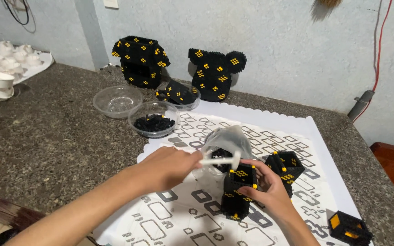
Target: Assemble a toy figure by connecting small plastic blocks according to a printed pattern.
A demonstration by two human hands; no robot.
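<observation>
Blocks make up the tall black-and-yellow column (239,191) that stands on the patterned white mat (292,132), just in front of the person. The right hand (270,189) wraps around its upper part, fingers closed on the side, steadying it upright. The left hand (167,166) pinches a thin white tool (220,160) and holds its tip over the column's open top. Right behind the tool sits a clear plastic bag (226,141) with dark pieces inside.

To do this well, I judge the right hand should hold the column firm and low so it does not tip, while the left presses straight down with the tool, not at a slant, so that a small piece seats square and neighbouring rows stay put.

Beside the column, to the right, a second black box section (286,166) rests on the mat, and a smaller one (349,227) lies near the mat's corner. Farther back stand three clear bowls: one with loose black pieces (153,119), one seemingly bare (117,101), one carrying a built part (178,94). Against the wall stand two large built shapes (141,61) (216,73). White items (3,68) sit at the far left of the stone counter (46,136).
</observation>
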